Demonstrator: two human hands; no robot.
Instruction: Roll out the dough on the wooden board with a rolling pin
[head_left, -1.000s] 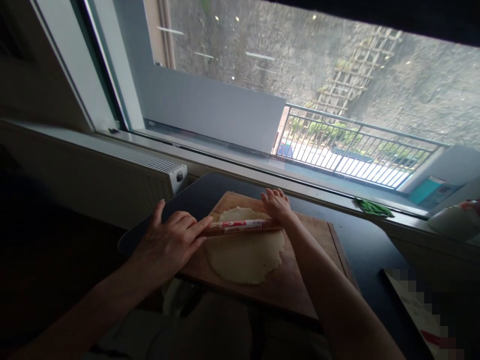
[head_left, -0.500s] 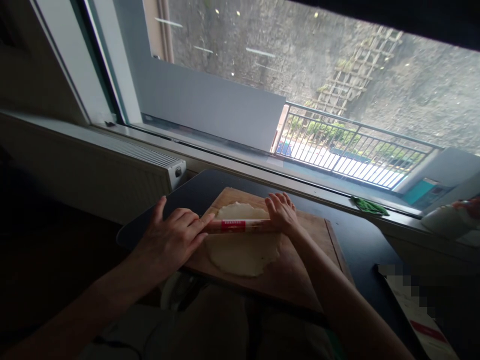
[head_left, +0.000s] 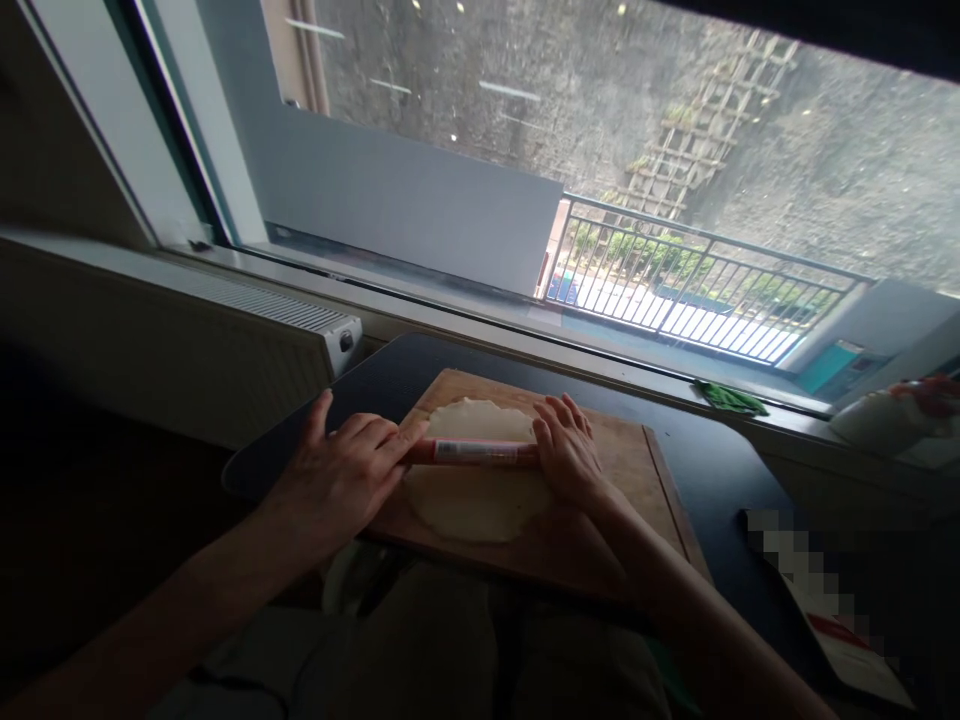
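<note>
Radiator, white and ribbed on top, stands left of the wooden board, which is the landmark here; a dark floor lies below it. Next comes the left hand, at the board's left edge, its thumb sticking up and its index finger stretched along the near end of a roller; it presses on that end without closing round it. A dark table carries the board and shows beyond its far left corner. On the board's left half lies a pale sheet of dough, flat and roundish with an uneven rim, and the red-wrapped, labelled roller lies across its middle. The right hand, over the middle of the board, rests on the roller's other end with fingers spread forward, not clenched; what its palm covers is hidden. Through the window, beyond the board's far right side, stands a metal railing. A crumpled green cloth sits on the sill, past the board's far right corner, and farther right is a pale, blurred container.
</note>
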